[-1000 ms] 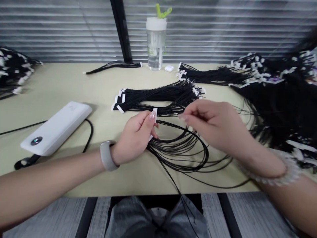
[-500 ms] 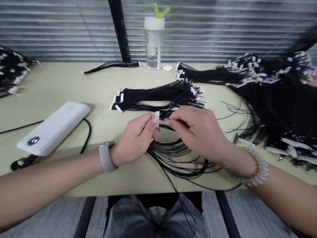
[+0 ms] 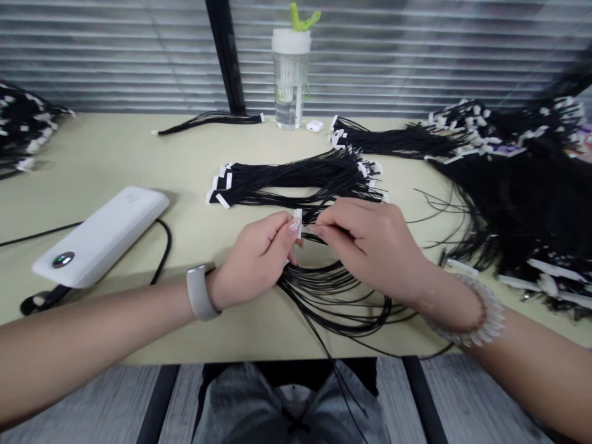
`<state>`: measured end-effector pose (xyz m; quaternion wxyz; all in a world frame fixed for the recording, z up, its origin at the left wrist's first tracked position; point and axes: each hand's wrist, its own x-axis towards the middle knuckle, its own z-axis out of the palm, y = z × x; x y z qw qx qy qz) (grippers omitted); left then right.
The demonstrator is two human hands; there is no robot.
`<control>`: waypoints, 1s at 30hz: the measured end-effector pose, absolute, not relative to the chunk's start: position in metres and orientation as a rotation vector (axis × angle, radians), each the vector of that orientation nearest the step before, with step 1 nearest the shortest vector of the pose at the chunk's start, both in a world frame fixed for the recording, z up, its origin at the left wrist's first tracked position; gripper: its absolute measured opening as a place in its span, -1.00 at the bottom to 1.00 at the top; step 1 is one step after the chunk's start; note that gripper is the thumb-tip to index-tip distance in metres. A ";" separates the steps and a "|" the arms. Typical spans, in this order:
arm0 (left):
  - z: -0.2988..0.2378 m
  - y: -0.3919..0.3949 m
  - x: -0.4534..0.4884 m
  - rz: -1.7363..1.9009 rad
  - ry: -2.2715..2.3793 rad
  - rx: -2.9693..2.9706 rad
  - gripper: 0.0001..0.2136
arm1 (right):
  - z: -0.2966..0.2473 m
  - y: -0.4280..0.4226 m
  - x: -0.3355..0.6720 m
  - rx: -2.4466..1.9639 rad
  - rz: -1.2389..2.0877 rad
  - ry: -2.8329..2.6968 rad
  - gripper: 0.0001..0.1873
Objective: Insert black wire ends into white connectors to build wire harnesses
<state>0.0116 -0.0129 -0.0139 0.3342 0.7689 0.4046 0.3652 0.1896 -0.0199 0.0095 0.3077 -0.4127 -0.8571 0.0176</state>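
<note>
Pinching a white plug (image 3: 298,217) mid-clock in left hand (image 3: 253,256) fingers, maybe to keep it steady. Pressing right hand (image 3: 377,253) fingers together beside it at three o'clock; cannot tell on what. Letting black wires (image 3: 319,272) loop at five o'clock.

L hand (image 3: 254,259) holds wht conn (image 3: 298,221) w/ R hand (image 3: 375,251) just beside.

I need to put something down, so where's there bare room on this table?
The widest bare patch of table lies between the left wire pile, power bank and middle bundle. A smaller one sits between the middle bundle and right wire pile. Crowded: that right pile, and around the right hand, where looped wires spread.
</note>
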 end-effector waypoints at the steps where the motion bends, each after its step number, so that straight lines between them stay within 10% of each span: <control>1: -0.014 -0.013 0.011 0.942 1.055 2.021 -0.69 | 0.008 -0.020 0.189 -1.088 0.042 -2.266 -0.82; 15: -0.015 -0.007 0.015 0.895 1.084 1.907 -0.69 | 0.005 -0.002 0.196 -1.224 0.342 -2.171 -0.80; 26: -0.025 0.007 0.012 1.151 1.292 1.393 -0.64 | 0.031 -0.005 0.229 -1.183 -0.285 -2.097 -0.41; 30: -0.028 0.009 0.012 1.139 1.256 1.218 -0.63 | 0.042 -0.019 0.229 -1.202 -0.040 -2.188 -0.39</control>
